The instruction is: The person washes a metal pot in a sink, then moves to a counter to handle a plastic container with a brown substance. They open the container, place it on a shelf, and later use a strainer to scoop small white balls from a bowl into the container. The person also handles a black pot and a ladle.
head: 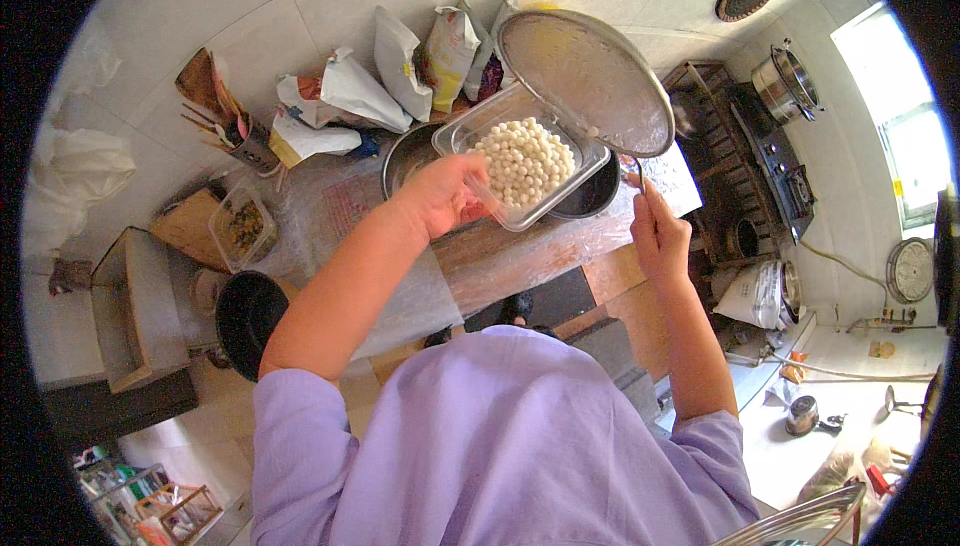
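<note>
My left hand (pixel 450 193) grips the near left side of a clear plastic container (pixel 517 225) above the table. Small white balls (pixel 525 163), like tapioca or rice-flour balls, are heaped inside it. In my right hand (pixel 660 235) is the handle of a large round fine-mesh strainer (pixel 589 81). The strainer is tilted up, its lower rim beside the container's far right edge, and a single ball (pixel 593 131) shows near that rim. Under the container stand a metal basin (pixel 390 163) and a dark pot (pixel 596 201), both partly hidden.
Several opened bags (pixel 397 66) line the wall behind the table (pixel 360 261). A utensil holder (pixel 255 150) and a plastic box of food (pixel 244 227) are on the left. A dark bucket (pixel 251 325) stands at the near left. To the right are a gas stove (pixel 784 163) and a steel pot (pixel 784 85).
</note>
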`<state>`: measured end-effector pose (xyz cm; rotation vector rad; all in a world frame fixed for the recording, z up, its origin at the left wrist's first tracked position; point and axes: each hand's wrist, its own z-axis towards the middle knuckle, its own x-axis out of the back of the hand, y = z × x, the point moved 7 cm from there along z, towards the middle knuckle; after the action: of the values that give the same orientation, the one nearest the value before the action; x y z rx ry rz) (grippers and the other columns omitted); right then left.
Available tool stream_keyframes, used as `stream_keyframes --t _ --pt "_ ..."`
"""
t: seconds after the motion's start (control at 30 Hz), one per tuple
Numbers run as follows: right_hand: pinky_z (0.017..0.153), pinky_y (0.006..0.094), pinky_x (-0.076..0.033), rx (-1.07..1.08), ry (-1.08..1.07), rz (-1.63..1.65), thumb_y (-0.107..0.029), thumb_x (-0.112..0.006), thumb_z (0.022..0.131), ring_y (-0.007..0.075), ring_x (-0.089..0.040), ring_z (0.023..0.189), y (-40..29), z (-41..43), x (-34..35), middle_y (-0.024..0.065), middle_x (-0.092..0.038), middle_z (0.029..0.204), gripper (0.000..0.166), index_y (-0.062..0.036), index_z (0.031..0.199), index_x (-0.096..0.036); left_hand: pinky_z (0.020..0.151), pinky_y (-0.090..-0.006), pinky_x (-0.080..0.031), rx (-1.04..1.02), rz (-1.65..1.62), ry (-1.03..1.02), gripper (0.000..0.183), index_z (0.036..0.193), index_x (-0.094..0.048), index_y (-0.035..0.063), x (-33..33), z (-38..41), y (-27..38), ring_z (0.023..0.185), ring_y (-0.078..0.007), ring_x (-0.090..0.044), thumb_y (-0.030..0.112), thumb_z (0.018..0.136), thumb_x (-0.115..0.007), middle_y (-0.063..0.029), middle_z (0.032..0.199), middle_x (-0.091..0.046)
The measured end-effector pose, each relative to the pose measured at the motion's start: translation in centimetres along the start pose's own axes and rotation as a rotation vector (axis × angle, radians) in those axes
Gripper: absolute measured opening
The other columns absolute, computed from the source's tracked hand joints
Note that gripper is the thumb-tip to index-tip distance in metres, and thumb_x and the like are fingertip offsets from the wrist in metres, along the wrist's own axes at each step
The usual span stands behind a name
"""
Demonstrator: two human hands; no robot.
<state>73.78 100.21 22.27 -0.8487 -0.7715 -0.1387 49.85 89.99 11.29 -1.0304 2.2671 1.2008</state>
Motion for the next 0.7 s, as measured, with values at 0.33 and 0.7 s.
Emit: stream_keyframes --t 0.33,0.7 --pt "0.045 0.0433 -0.041 0.319 -0.057 -0.400 -0.010 -0.057 0.085 0.0308 -0.052 0.048 -1.6 -1.9 -1.8 0.0111 -0.049 0.060 0.049 -0.0188 0.132 -0.046 0.067 -0.0296 -0.052 -0.118 -0.093 0.021 0.021 0.099 -0.056 0.0040 -2.9 -1.7 -0.5 0.081 -0.0195 -0.063 0.015 0.081 -0.053 -0.0098 0.098 -0.061" --pt "0.043 0.0188 -0.031 -0.426 -0.155 0.491 -0.016 -0.050 0.095 0.0037 -0.040 0.045 1.0 -1.6 -3.4 -0.0043 -0.042 0.055 0.032 -0.0061 0.125 -0.054 0.074 -0.0326 -0.053 -0.036 -0.035 0.036 0.038 0.107 -0.054 0.0013 0.0 0.6 -1.5 0.086 -0.0245 -0.065 0.011 0.071 -0.053 -0.0103 0.103 -0.064"
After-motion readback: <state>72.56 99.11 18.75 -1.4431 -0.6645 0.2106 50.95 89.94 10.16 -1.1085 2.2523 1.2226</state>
